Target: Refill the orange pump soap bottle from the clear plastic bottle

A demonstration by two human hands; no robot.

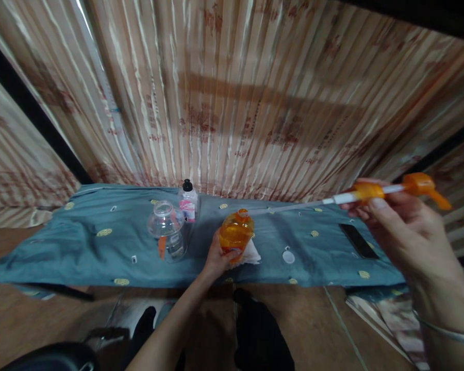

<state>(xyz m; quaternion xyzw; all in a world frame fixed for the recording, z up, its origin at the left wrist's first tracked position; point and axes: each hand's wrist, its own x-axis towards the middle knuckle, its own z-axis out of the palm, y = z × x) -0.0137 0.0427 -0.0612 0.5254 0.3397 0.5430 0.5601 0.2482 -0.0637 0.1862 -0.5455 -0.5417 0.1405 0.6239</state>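
Observation:
My left hand [217,256] is wrapped round an orange see-through bottle [236,233] whose open neck faces up. In the air to the right, my right hand [398,221] grips an orange and white pump dispenser [368,191] by its collar. Its long thin tube slants left and down, and the tip is close to the bottle's mouth; whether it is still inside I cannot tell. Left of the bottle stand a clear plastic bottle with a funnel-like top [166,229] and a small bottle with a black cap and pink label [187,203].
A teal patterned cloth [112,247] covers the narrow table. A white tissue [251,253] lies by the orange bottle, with a round white disc [288,256] to its right. Farther right is a black phone [358,241]. A pleated curtain [224,103] hangs behind.

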